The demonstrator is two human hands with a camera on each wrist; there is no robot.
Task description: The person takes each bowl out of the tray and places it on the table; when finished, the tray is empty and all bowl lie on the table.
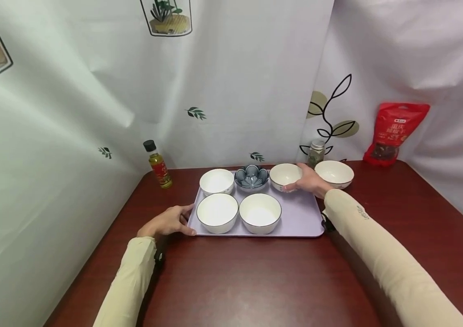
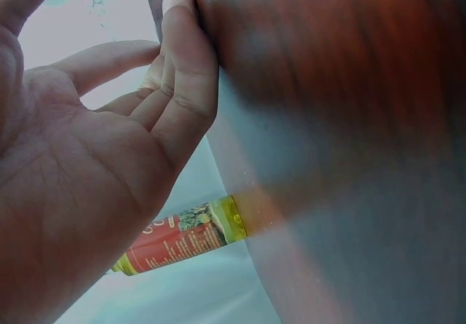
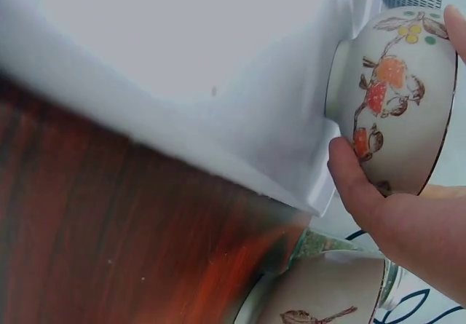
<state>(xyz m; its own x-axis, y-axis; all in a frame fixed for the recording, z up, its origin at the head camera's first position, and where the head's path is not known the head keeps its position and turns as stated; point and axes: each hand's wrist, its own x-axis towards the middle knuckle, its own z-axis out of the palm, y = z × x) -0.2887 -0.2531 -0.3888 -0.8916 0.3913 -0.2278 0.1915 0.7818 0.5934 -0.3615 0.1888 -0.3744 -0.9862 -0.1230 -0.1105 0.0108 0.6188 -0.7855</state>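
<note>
My right hand (image 1: 311, 180) grips a white bowl (image 1: 285, 175) by its right side, at the back right of a lilac tray (image 1: 301, 217). Painted fruit and twigs decorate that bowl's outside in the right wrist view, where its foot (image 3: 341, 80) is against or just above the tray. My left hand (image 1: 167, 221) holds the tray's left edge near the front corner, fingers bent. Also on the tray are a back-left white bowl (image 1: 216, 181), a blue petal-patterned bowl (image 1: 251, 177) and two dark-rimmed white bowls, left (image 1: 217, 212) and right (image 1: 260, 212).
Right of the tray, another white bowl (image 1: 334, 174) stands on the dark red table (image 1: 251, 281). A glass jar (image 1: 316, 154) and a red pouch (image 1: 395, 131) are at the back. An oil bottle (image 1: 160, 168) stands at the back left, near the cloth-covered walls.
</note>
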